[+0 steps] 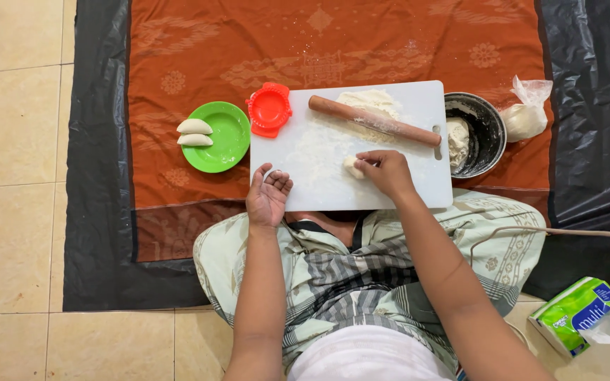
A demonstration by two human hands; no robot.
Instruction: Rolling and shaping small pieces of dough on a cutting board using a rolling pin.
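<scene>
My right hand [386, 171] rests on the white cutting board [305, 183] with its fingers closed on a small piece of dough [351, 166]. My left hand [268, 195] lies palm up at the board's near left corner, fingers loosely curled, holding nothing. A wooden rolling pin [373, 121] lies diagonally across the far part of the board, beside a patch of flour and flattened dough [370, 101].
A red dumpling press [269, 109] sits at the board's far left corner. A green plate [229, 137] holds two folded dumplings [194, 132]. A dark bowl [485, 127] with dough stands right of the board, next to a plastic bag [526, 113]. A green tissue pack [579, 315] lies near right.
</scene>
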